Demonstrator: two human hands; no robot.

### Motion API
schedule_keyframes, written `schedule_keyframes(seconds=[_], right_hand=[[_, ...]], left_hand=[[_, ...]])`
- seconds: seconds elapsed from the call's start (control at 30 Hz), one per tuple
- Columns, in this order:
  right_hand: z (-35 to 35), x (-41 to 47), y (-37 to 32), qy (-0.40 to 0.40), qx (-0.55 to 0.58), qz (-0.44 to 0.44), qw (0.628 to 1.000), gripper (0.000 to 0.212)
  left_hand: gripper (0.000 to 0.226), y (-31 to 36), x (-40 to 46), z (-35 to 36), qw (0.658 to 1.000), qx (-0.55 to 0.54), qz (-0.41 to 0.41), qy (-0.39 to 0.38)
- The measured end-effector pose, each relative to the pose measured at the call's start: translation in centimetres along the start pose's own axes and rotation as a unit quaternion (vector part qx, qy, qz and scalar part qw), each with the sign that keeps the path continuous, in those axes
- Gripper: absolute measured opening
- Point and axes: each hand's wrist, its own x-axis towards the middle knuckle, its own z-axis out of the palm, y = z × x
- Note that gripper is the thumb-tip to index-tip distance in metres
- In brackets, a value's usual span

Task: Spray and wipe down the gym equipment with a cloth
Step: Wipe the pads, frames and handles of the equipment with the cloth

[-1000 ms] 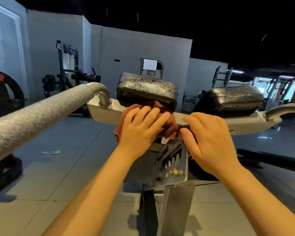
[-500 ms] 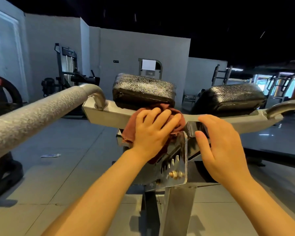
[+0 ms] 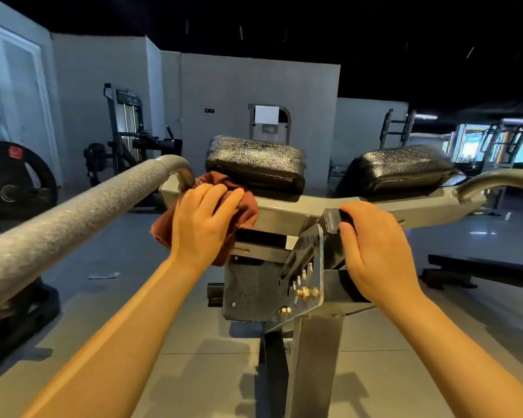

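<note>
From your head camera, your left hand [image 3: 204,224] lies on top of the brown cloth [image 3: 244,203], its grip spread with the fingers laid fairly straight over the fabric, pressing it against the grey crossbar [image 3: 280,213] of the machine. The cloth sits at the left end of that bar, just below the left black pad [image 3: 255,159] and right beside the bend where the long grey handle [image 3: 73,212] joins the frame. Part of the cloth hangs down below your palm on the near side of the bar.

Your right hand [image 3: 375,251] is on the black block [image 3: 332,220] at the top of the adjustment bracket, its grip curled over it: fingers hooked across the top, thumb down the near face. Just left of that thumb stands the grey metal plate [image 3: 310,273] with its row of holes and a brass-coloured bolt [image 3: 307,292] low on it. The upright post [image 3: 314,366] runs down from the bracket to the floor.

The right black pad [image 3: 399,167] sits on the far side of the crossbar, well apart from both hands, and a second curved handle [image 3: 501,182] leaves the bar at the right edge. At far left there is a black weight plate [image 3: 15,179], and against the back wall stands another machine [image 3: 127,137]. A scrap of paper [image 3: 103,275] lies on the floor under the long handle.
</note>
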Motion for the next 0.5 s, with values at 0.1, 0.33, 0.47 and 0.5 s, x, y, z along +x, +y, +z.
schedule_keyframes(seconds=[0.1,0.33,0.47,0.5], right_hand=[[-0.1,-0.1,-0.2,0.004,0.002,0.002,1.0,0.039],[-0.1,0.1,0.2,-0.003,0.0,-0.004,1.0,0.04],[-0.1,0.0,0.2,0.003,-0.011,-0.013,1.0,0.042],[0.0,-0.2,0.2,0.007,-0.02,-0.015,1.0,0.045]], left_hand=[[0.026,4.7,1.2,0.9,0.999,-0.044,0.008,0.02],[0.031,7.7,2.9,2.3,0.988,-0.104,0.114,-0.022],[0.027,3.3,1.8,-0.2,0.991,-0.114,0.052,-0.045],[0.026,2.7,1.4,-1.0,0.989,-0.135,-0.005,-0.056]])
